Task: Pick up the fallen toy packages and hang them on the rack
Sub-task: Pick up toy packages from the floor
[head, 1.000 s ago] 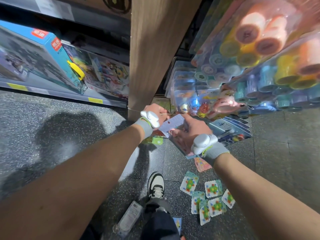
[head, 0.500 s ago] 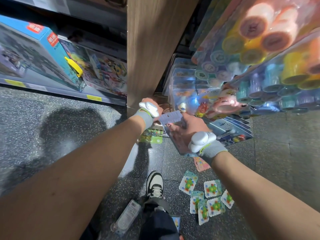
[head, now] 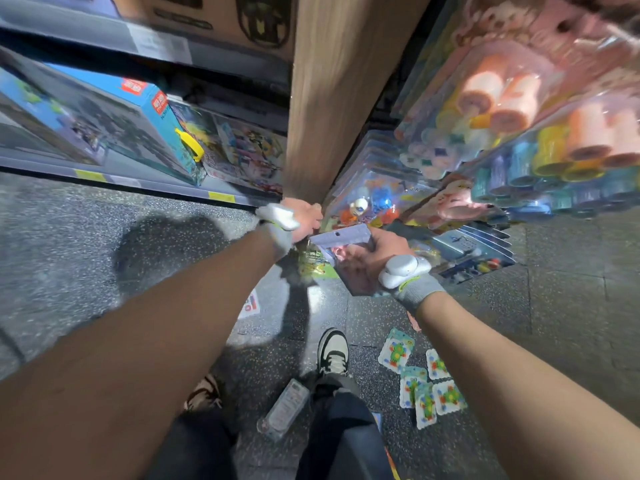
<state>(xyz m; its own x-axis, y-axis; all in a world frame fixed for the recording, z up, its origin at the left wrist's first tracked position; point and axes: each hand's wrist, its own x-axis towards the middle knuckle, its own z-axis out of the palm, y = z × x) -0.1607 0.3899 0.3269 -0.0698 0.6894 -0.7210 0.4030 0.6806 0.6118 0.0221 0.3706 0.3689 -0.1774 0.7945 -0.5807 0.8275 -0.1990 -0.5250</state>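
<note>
At frame centre, grips toy package (head: 341, 237) with right hand (head: 372, 258) curled round its blister. Looks light, thin and slippery, so best pinched below the punched header. Cannot tell left hand (head: 304, 220) fingers, hidden beside hanging packs (head: 374, 199). Leaves fallen packages (head: 419, 386) lower right.

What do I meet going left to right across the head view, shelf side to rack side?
blue toy box → left hand → toy package, purple header up → right hand gripping it → hanging packs
</note>
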